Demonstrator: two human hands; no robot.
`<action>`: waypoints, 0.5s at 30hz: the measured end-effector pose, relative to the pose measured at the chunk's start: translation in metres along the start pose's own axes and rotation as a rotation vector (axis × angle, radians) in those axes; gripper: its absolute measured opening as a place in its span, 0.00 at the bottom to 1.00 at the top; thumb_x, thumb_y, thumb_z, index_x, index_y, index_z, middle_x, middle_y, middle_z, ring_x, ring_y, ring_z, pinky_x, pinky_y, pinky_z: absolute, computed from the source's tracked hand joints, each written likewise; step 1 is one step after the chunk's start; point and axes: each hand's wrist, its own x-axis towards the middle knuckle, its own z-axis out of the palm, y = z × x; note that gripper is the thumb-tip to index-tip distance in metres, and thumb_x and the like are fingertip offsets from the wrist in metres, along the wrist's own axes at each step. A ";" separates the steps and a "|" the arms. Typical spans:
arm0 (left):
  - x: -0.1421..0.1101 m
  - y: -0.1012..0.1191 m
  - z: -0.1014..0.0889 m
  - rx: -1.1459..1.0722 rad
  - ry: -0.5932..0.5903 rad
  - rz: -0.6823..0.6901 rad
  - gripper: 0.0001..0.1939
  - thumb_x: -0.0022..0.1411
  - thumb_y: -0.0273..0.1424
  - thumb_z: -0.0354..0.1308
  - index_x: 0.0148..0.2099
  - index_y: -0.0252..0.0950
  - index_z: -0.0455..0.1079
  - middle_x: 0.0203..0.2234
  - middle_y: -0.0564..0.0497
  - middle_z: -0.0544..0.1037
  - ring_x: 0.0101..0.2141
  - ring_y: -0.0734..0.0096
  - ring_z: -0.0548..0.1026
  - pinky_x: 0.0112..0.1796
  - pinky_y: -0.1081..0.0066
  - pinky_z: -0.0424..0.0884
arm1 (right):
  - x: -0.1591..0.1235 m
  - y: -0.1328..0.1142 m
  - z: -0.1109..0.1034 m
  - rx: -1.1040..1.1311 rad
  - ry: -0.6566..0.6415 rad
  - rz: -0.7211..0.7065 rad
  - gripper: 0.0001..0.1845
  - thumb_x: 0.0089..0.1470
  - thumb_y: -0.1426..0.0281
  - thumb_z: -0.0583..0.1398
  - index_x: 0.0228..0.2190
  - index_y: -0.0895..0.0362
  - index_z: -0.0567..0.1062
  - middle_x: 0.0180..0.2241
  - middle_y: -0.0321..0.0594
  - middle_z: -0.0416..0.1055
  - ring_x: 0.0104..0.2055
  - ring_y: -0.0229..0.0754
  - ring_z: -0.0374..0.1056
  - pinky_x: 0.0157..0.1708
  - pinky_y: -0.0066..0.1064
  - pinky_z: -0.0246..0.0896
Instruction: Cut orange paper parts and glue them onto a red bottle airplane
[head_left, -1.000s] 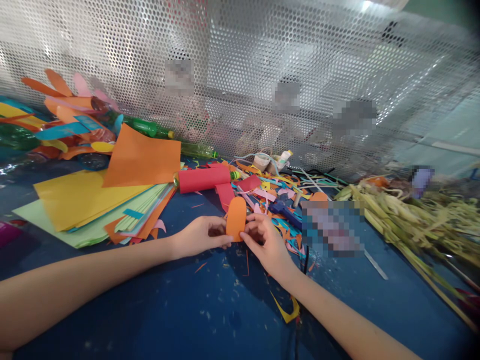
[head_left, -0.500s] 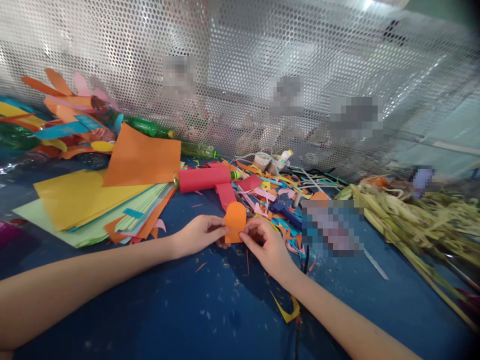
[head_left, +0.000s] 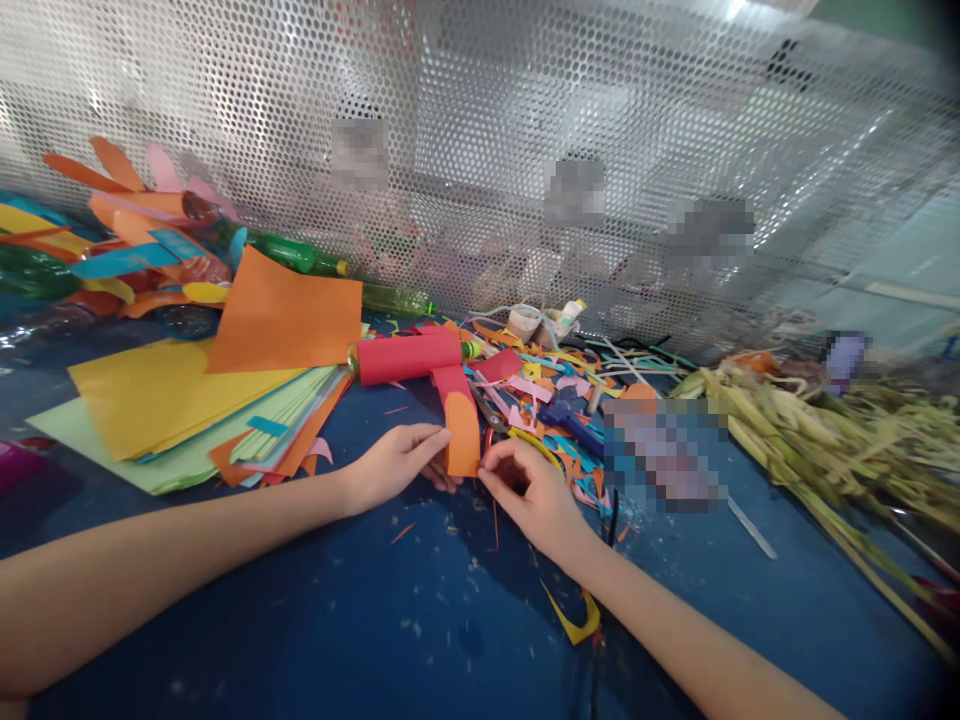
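An orange paper piece (head_left: 463,436) with a rounded top stands between my hands, just above the blue table. My left hand (head_left: 401,465) grips its left edge between thumb and fingers. With thumb and fingertip, my right hand (head_left: 529,490) pinches the lower right corner. Directly behind lies a bottle wrapped in red paper (head_left: 409,358), its neck with a yellow-green cap pointing right. A red paper strip (head_left: 448,380) runs from it toward the orange piece, which hides the strip's lower part. Partly hidden behind my right hand are scissors (head_left: 491,415).
Coloured paper sheets (head_left: 180,390) are stacked on the left, near bottles and a paper-decorated craft (head_left: 142,215). Scraps (head_left: 555,385) and a blue glue gun (head_left: 574,425) lie behind my right hand. Dry husks (head_left: 810,440) cover the right side. A perforated metal panel (head_left: 465,130) stands behind.
The orange piece has tilted and turned slightly, its top shifting left. My right hand's fingers have slid to its lower corner; both arms stay nearly in place.
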 end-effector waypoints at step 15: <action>0.001 -0.004 0.000 0.074 -0.036 0.034 0.15 0.61 0.39 0.49 0.34 0.31 0.69 0.24 0.51 0.75 0.27 0.72 0.75 0.32 0.72 0.72 | 0.001 0.004 0.001 -0.021 0.091 0.030 0.13 0.52 0.70 0.57 0.41 0.54 0.63 0.34 0.38 0.65 0.29 0.38 0.64 0.28 0.30 0.62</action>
